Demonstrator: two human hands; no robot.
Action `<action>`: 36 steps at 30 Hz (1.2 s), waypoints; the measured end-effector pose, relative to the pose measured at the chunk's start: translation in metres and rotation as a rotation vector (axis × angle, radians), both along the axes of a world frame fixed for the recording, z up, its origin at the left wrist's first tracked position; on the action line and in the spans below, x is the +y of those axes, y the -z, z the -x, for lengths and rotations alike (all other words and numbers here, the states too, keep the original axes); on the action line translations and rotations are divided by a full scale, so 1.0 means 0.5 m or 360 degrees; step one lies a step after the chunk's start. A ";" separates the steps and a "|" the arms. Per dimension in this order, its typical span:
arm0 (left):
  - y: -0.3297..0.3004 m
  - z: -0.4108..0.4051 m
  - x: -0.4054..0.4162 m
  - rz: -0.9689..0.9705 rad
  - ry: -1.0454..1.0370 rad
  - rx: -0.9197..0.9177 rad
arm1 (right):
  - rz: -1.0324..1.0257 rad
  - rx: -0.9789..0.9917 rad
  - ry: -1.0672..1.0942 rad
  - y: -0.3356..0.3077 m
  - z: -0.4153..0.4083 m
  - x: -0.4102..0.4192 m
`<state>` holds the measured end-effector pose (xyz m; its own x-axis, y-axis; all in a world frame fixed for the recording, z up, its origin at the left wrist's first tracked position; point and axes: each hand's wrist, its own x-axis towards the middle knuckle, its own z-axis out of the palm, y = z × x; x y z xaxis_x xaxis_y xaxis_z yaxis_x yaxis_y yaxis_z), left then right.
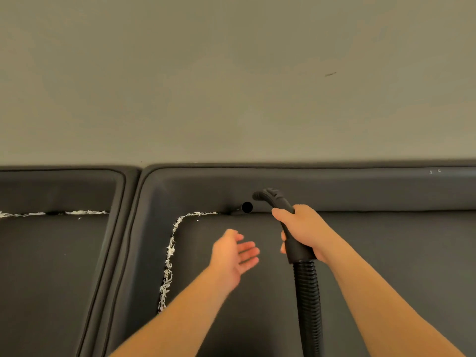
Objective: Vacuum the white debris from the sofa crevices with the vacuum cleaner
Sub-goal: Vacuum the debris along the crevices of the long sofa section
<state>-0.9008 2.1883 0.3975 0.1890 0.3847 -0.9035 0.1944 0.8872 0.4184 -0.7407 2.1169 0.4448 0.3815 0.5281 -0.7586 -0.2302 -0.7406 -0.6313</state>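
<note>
My right hand [305,229] grips the black vacuum handle [277,199], whose ribbed hose [309,300] runs down toward me. The round black nozzle opening [247,207] sits at the back crevice of the dark grey sofa seat [373,253]. White shredded debris [168,256] lines the left side crevice of this seat and curves along the back crevice up to just left of the nozzle. More white debris [85,212] lies in the back crevice of the neighbouring seat on the left. My left hand [235,251] hovers over the seat, palm up, fingers straight, holding nothing.
A dark padded divider [121,240] separates the two seats. The sofa backrest [360,191] rises behind the nozzle, with a plain beige wall [231,73] above it. To the right of the nozzle the back crevice shows no debris.
</note>
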 end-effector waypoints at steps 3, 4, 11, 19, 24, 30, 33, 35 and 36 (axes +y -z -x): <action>0.064 -0.035 0.082 0.0118 -0.0071 0.0092 | -0.0044 0.0044 0.0090 0.001 0.007 -0.035; 0.087 -0.053 0.105 0.0183 -0.0098 0.0089 | -0.0063 0.0060 0.0105 0.000 0.012 -0.045; 0.223 -0.187 0.165 0.0460 -0.0301 -0.0308 | -0.0126 0.0029 0.0057 0.027 0.050 -0.088; 0.135 -0.077 0.040 0.0472 -0.0351 -0.0405 | -0.0130 -0.0051 -0.0001 -0.033 0.046 -0.140; 0.042 -0.010 0.033 0.0388 -0.0438 -0.0375 | -0.0183 -0.0001 -0.0167 -0.097 0.092 -0.158; -0.001 0.004 0.100 0.0250 -0.0456 -0.0353 | -0.0253 -0.0107 -0.0392 -0.122 0.157 -0.176; -0.010 -0.005 0.093 0.0244 -0.0525 -0.0440 | -0.0271 -0.0199 -0.0425 -0.122 0.177 -0.180; -0.013 -0.006 0.081 0.0233 -0.0560 -0.0487 | -0.0267 -0.0259 -0.0448 -0.123 0.183 -0.188; -0.015 -0.006 0.077 0.0237 -0.0570 -0.0495 | -0.0258 -0.0292 -0.0472 -0.124 0.184 -0.191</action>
